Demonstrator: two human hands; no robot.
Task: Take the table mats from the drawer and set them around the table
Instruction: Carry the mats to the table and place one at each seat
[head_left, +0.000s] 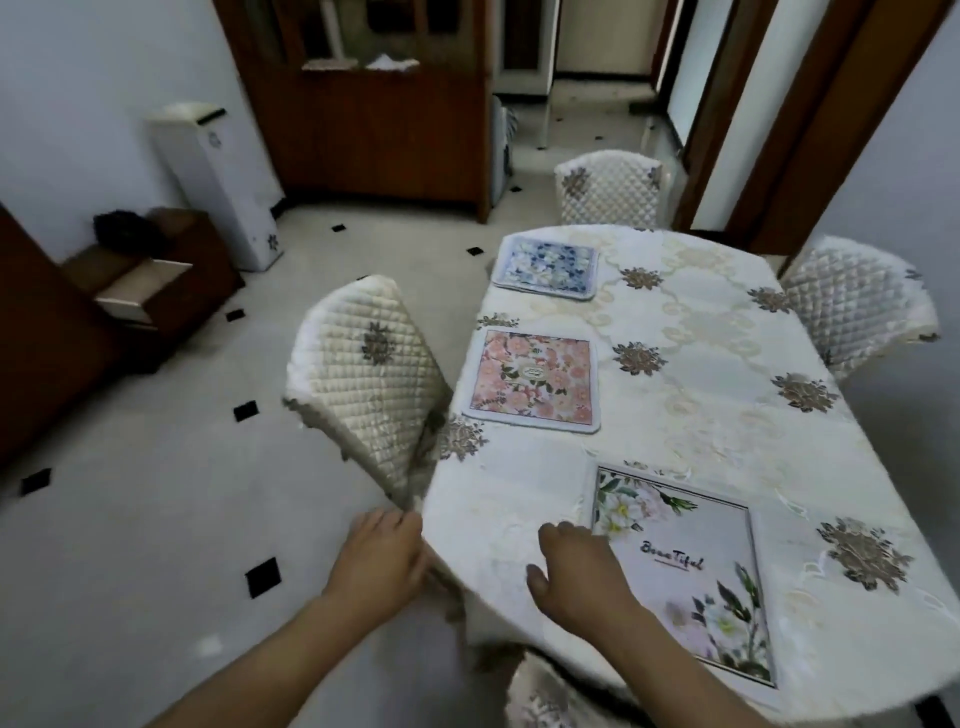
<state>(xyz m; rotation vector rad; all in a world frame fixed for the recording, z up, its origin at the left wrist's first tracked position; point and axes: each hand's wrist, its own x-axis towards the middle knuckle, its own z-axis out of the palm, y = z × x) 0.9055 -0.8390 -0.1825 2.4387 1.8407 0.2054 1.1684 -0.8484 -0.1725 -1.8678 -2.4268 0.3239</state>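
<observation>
White-flower mat (685, 577) is down at the near end of the bench (727, 332); pink mat (535, 382) & blue mat (545, 267) sit along its left side. Tip: square it to the edge w/o dragging the cloth. Right hand (576, 571) rests loose-fingered on its corner, gripping nothing. Left hand (382, 561) is at the cloth edge; can't tell if it grips.

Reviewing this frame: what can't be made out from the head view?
Head view:
Open drawer: contents too small and angled away to tell.
Left hand: motion-blurred; grip on tablecloth edge unclear.
Right hand: its back hides the fingertips at the white flower mat.
Table: near right corner cut off by the frame edge.
</observation>
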